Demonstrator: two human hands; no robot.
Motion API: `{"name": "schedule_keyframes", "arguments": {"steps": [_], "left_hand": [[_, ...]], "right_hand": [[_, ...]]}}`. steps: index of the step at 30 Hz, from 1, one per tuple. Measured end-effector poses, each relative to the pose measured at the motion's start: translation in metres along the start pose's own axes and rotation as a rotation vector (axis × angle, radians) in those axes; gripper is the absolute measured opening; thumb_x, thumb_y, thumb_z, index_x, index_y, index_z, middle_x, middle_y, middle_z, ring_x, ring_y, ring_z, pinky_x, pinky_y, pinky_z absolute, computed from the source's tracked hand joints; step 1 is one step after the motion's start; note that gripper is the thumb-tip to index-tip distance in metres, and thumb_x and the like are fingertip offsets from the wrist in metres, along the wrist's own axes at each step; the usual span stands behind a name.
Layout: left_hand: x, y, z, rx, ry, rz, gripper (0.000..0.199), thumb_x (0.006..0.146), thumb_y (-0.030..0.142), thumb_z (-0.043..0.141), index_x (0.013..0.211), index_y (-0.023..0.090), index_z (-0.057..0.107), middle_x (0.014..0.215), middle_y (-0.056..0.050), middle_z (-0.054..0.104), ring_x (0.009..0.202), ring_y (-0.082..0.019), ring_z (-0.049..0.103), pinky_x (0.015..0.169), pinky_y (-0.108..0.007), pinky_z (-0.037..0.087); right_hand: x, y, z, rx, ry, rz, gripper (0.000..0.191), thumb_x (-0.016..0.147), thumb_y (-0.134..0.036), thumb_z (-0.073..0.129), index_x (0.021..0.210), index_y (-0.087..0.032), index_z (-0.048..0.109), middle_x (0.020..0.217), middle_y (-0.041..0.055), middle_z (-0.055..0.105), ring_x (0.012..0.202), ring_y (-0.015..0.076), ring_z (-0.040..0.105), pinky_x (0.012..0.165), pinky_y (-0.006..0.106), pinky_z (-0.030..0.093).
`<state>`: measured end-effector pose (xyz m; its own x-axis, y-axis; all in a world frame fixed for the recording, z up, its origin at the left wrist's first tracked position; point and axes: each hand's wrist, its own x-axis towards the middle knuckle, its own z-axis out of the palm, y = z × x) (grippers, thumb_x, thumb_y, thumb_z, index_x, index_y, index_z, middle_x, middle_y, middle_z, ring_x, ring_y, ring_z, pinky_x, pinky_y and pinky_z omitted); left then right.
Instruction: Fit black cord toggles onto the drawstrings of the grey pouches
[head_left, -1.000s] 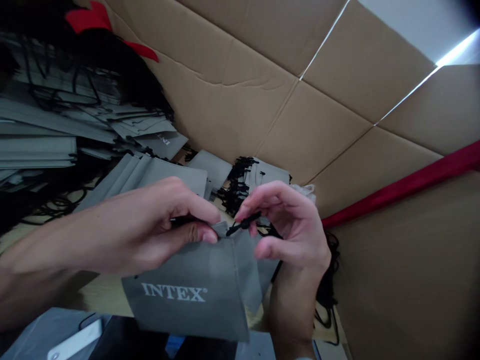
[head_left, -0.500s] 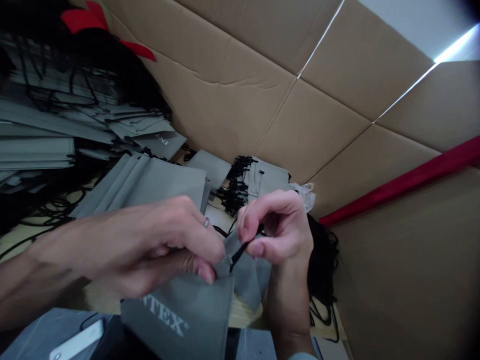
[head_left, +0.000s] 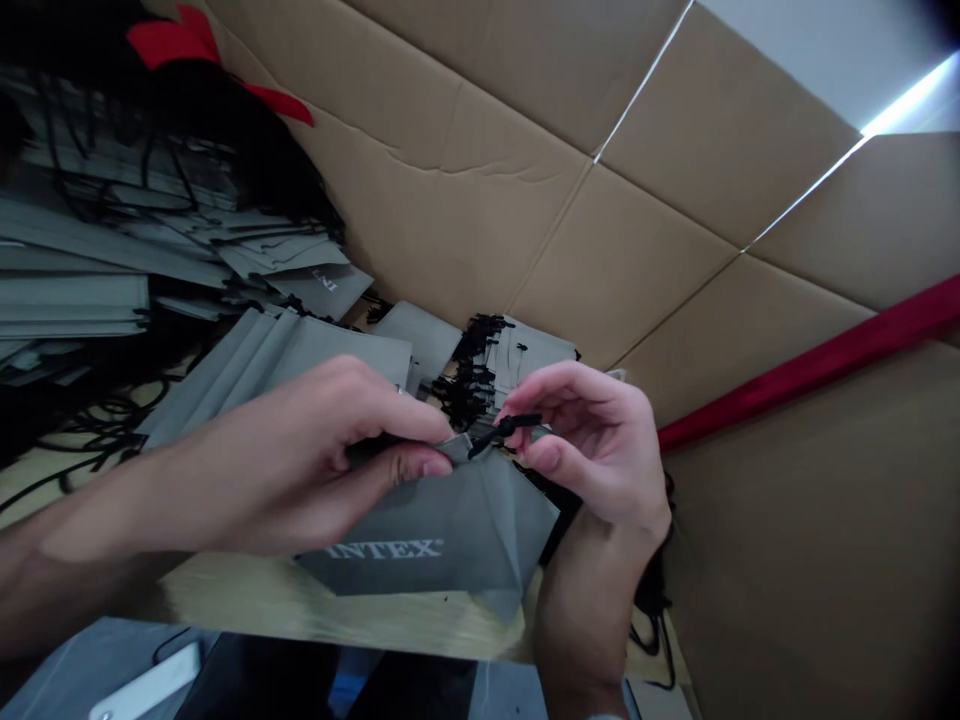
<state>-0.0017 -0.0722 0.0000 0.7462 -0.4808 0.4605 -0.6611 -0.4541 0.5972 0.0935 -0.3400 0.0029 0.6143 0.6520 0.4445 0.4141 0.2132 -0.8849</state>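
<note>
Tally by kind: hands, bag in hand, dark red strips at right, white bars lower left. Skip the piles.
Hands: 2 (left hand, right hand)
Held INTEX bag: 1
Dark red strip: 1
White bar: 1
Total: 5

Left hand pinches grey pouch; knotted black cord beside right fingertips.

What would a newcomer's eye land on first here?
Probably the two hands at centre, the left pinching the top edge of a grey INTEX bag, the right at its knotted black cord. Next, the red strap slanting across the cardboard at right, then the heap of grey bags at far left.
</note>
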Motion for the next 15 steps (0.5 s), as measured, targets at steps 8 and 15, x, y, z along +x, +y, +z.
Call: {"name": "schedule_keyframes", "arguments": {"steps": [8, 15], "left_hand": [[0.001, -0.002, 0.0033, 0.064, 0.016, -0.006, 0.032, 0.112, 0.017, 0.054, 0.08, 0.022, 0.056, 0.06, 0.005, 0.046, 0.05, -0.009, 0.044, 0.05, -0.029, 0.028], [-0.0038, -0.0075, -0.0031, 0.13, -0.021, 0.087, 0.027, 0.109, 0.011, 0.052, 0.09, 0.024, 0.065, 0.065, 0.004, 0.06, 0.056, -0.011, 0.059, 0.057, -0.027, 0.038]], "right_hand": [[-0.0034, -0.0005, 0.006, -0.167, 0.111, -0.019, 0.012, 0.097, -0.024, 0.097, 0.102, -0.022, 0.087, 0.091, 0.0027, 0.084, 0.073, 0.0149, 0.078, 0.064, 0.023, 0.066], [-0.0059, -0.0016, 0.0025, -0.068, 0.048, 0.047, 0.02, 0.088, -0.023, 0.103, 0.096, -0.021, 0.085, 0.081, 0.0008, 0.081, 0.062, 0.0122, 0.07, 0.053, 0.021, 0.058]]}}
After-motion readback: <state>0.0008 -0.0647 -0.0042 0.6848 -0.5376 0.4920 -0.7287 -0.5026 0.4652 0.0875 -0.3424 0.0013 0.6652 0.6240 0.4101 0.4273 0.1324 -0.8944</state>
